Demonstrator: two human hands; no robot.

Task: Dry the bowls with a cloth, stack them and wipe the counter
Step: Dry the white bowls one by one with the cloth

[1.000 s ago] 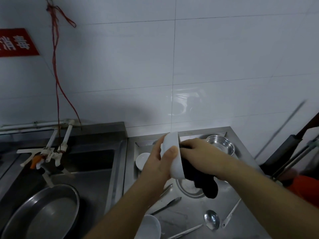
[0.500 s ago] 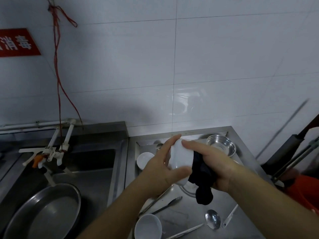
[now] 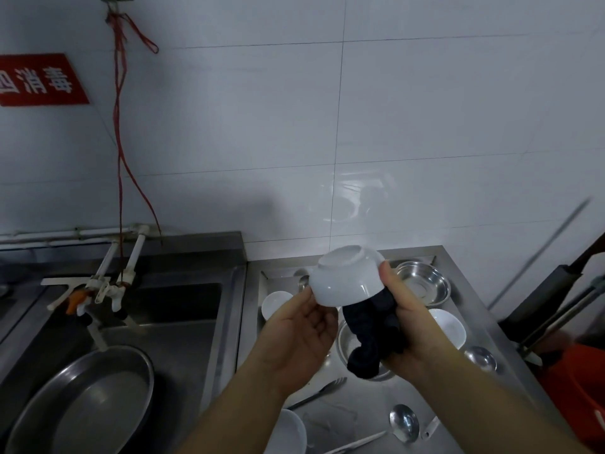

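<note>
Above the steel tabletop [image 3: 370, 411], the right hand [image 3: 411, 326] grasps a dark cloth [image 3: 373, 335] and, with the thumb, the rim of a white bowl [image 3: 347, 277] that is turned bottom up and tilted. The left hand [image 3: 299, 335] is released, palm up, its fingertips touching the bowl's lower edge. Below them, on the tabletop, stand another white bowl [image 3: 448, 326], a small white bowl [image 3: 275, 303] and a steel bowl [image 3: 422, 281]; a fork [image 3: 322, 391] and a ladle [image 3: 404, 422] lie nearer. Left of this is a sink [image 3: 183, 303] with a large steel basin [image 3: 85, 401].
</note>
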